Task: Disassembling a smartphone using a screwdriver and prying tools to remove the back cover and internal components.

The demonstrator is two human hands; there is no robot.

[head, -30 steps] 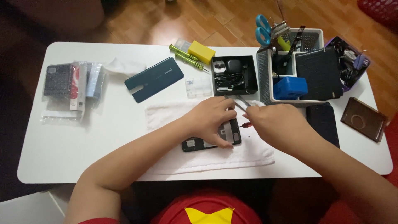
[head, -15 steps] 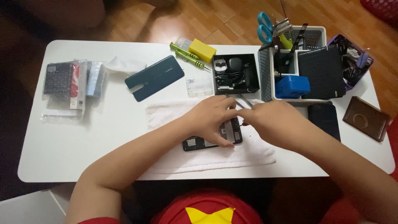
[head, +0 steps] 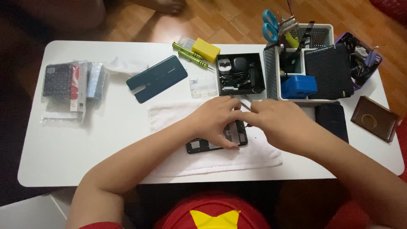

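**Both hands on opened phone, mid-desk**

I see the opened black smartphone with its back off (head: pixel 214 142) lying flat on a white cloth towel (head: pixel 178 114), which is spread on the white rectangular desk (head: pixel 85 148) near the middle of the front edge.

My left hand (head: pixel 214 118) is pressed down on the phone, fingers (head: pixel 227 142) curled over its right half and pinning it to the towel. Partly closed, gripping the phone body.

My right hand (head: pixel 277 123) sits just beside the left, touching it at the phone's right end. Fingers are pinched together around thin metal tweezers (head: pixel 243 103); only the tips show, poking out toward the back edge. The point where the tool meets the phone is hidden by the hands.

Around it:
- Dark teal phone back cover (head: pixel 156 78), left of centre toward the back edge, lying at an angle.
- Open black square parts box (head: pixel 239 74), just behind the hands.
- Two green-handled screwdrivers (head: pixel 190 54) and a yellow rectangular block (head: pixel 205 49) along the back edge.
- White plastic organiser basket (head: pixel 313 40) at the back right, holding blue-handled scissors (head: pixel 269 25) and a blue plastic box (head: pixel 299 86).
- Stack of clear-bagged packets (head: pixel 68 85) near the left edge.
- Brown square case (head: pixel 375 118) at the right edge.
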